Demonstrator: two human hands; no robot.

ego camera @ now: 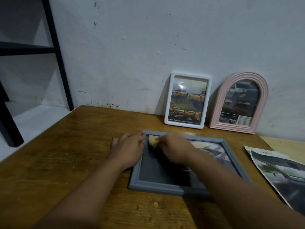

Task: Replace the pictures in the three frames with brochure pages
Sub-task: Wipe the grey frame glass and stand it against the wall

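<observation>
Third frame in hand. White frame (188, 100) and pink arched frame (238, 103) stand propped against the wall (148, 47) at the back of the table (66, 146), both showing what look like vehicle brochure pages behind glass, so I judge those two finished. The grey frame (179, 162) lies flat in front of me, face up, with a car picture showing in its far right part; the rest of the opening is dark and half covered by my forearms. My left hand (127, 149) rests flat on the table against the frame's left edge, fingers stretched forward and close together, tips touching the far left corner, steadying it. My right hand (175, 148) is over the upper left of the opening, fingers bunched and pinching a small pale yellowish wad (153, 140), cloth or crumpled paper, can't tell which, pressed to the surface near that corner. Reads as wiping or pressing the face of the frame; blur on the hand hides the exact finger positions. Spare brochure pages (279, 172) lie well to the right, near the table edge, apart from both hands. Next likely: finish this corner with light even pressure, holding the frame from sliding, then stand it beside the other two.
</observation>
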